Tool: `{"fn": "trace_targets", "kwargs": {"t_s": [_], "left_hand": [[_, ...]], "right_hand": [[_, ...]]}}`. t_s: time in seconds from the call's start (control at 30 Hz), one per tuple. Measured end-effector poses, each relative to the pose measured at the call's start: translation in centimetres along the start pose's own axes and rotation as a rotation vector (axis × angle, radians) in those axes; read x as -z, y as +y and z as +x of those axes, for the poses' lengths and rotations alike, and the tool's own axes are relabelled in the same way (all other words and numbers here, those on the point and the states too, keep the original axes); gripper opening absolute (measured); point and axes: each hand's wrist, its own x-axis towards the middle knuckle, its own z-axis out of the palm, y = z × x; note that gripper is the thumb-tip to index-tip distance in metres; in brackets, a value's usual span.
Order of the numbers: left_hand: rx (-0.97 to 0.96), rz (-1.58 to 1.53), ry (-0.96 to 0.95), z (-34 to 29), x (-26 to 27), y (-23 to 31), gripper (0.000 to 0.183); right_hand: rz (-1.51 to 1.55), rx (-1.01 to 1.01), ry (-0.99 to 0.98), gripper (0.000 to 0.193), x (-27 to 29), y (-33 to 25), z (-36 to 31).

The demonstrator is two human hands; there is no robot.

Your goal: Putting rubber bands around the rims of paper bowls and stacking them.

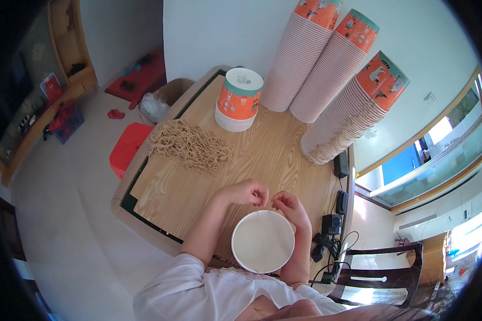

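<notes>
A white-lined paper bucket leans between my forearms at the near table edge, its round mouth turned up toward me. Just beyond its far rim, my left hand pinches a thin beige cord. My right hand, close beside it, pinches another length of cord. Both lengths run down to the rim, and a faint line of cord crosses the bucket's inside to the near rim. How the cord passes through the rim is too small to tell. A loose heap of beige cords lies on the table beyond my left forearm.
An upside-down orange-and-green bucket stack stands at the far edge. Tall bucket stacks rise at the back right, one with cords down its side. Black adapters and cables line the right edge. A red stool stands left.
</notes>
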Motion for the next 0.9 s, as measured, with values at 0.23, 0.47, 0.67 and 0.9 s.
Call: {"fn": "trace_targets", "kwargs": {"t_s": [0.23, 0.47, 0.67, 0.9], "left_hand": [[-0.052, 0.335, 0.047, 1.1, 0.0, -0.8, 0.017], [0.004, 0.571, -0.033, 2.9, 0.2, 1.3, 0.016], [0.114, 0.616, -0.064, 4.0, 0.6, 2.9, 0.011], [0.044, 0.279, 0.041, 4.3, 1.8, 0.3, 0.013]], "right_hand": [[-0.195, -0.085, 0.077, 0.009, -0.2, -1.2, 0.5], [-0.418, -0.005, 0.069, 0.009, 0.4, -4.7, 1.0], [-0.552, 0.040, 0.060, 0.009, 1.0, -5.5, 1.9], [-0.657, 0.077, 0.069, 0.009, 1.6, -5.8, 2.2]]}}
